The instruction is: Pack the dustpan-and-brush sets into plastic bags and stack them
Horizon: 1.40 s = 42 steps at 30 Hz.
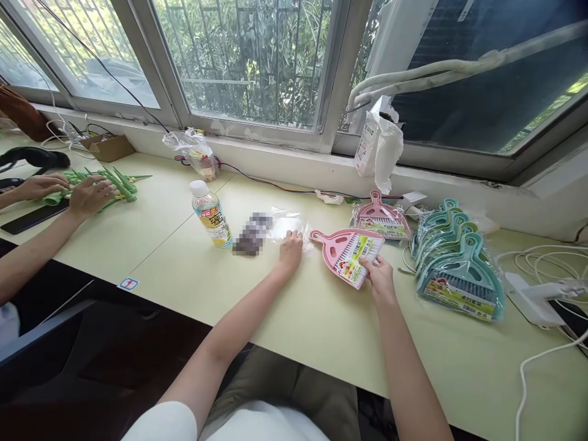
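My right hand (382, 278) grips the edge of a pink dustpan-and-brush set (349, 252) with a green and yellow label, holding it tilted with its handle to the left. Between it and the bottle, my left hand (291, 251) has its fingers closed on a clear plastic bag (305, 228) lying on the table, by a white patch. Behind the held set lies another pink dustpan set (382, 219) in clear wrapping. To the right, several blue-green dustpan sets (459, 288) in clear bags overlap in a row.
A drink bottle (211, 214) stands left of a blurred dark item (252, 234). At the far left, another person's hands (89, 196) handle green plastic pieces (123, 184). White cables and a power strip (533, 300) lie at the right, a torn white box (377, 144) on the sill.
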Each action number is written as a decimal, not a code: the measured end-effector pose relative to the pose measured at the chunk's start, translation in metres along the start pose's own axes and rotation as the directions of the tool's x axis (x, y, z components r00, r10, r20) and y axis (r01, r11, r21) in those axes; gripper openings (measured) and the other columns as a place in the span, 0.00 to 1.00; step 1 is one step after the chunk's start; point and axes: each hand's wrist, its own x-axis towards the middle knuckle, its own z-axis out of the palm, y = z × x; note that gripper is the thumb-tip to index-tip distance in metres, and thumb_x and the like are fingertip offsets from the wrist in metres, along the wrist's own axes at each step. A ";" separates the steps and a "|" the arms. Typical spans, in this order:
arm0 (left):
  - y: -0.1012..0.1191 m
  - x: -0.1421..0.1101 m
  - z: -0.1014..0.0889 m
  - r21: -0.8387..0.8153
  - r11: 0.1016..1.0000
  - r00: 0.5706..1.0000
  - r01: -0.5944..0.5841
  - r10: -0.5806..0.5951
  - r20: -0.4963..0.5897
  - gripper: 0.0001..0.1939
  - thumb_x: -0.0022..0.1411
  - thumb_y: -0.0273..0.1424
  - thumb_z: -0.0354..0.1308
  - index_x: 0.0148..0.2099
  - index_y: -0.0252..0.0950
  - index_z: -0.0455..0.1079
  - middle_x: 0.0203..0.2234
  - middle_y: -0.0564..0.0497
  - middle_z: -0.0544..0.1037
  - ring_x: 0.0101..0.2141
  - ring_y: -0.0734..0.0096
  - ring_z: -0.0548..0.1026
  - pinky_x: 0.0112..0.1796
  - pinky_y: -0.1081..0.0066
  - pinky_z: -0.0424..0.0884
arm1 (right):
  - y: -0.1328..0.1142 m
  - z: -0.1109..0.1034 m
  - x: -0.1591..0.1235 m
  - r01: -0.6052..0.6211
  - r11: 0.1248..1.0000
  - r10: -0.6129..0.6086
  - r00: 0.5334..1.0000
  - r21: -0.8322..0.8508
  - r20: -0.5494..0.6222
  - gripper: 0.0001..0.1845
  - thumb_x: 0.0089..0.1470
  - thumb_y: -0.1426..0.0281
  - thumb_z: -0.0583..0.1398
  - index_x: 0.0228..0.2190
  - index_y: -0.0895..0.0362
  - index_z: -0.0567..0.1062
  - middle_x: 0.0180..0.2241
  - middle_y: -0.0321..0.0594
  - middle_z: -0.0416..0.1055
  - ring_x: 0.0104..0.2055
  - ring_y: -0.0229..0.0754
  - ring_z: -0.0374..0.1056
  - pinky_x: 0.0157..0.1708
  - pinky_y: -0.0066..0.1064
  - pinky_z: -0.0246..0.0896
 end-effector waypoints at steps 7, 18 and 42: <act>0.001 0.001 -0.008 0.020 0.998 0.990 0.058 -0.060 0.126 0.13 0.63 0.21 0.47 0.43 0.28 0.73 0.40 0.39 0.74 0.45 0.58 0.70 0.40 0.66 0.70 | -0.002 0.008 -0.005 -0.029 0.999 0.031 0.998 -0.033 0.052 0.25 0.32 0.66 0.71 0.36 0.57 0.74 0.33 0.42 0.78 0.32 0.46 0.74 0.28 0.33 0.73; -0.007 -0.002 -0.018 -0.054 0.998 1.000 0.028 -0.027 0.006 0.32 0.63 0.16 0.43 0.67 0.38 0.48 0.39 0.45 0.75 0.44 0.66 0.73 0.41 0.71 0.70 | 0.007 0.021 -0.013 -0.002 1.000 0.001 1.000 0.028 0.019 0.27 0.32 0.64 0.71 0.37 0.57 0.73 0.37 0.42 0.77 0.34 0.45 0.74 0.30 0.32 0.72; -0.018 0.013 -0.002 -0.834 0.521 0.920 0.181 -0.389 -0.043 0.30 0.66 0.37 0.49 0.67 0.40 0.43 0.64 0.41 0.52 0.62 0.65 0.57 0.56 0.65 0.63 | -0.001 0.033 -0.025 0.081 0.985 -0.096 0.991 0.154 0.089 0.29 0.35 0.61 0.70 0.40 0.55 0.69 0.32 0.39 0.76 0.30 0.41 0.72 0.30 0.32 0.69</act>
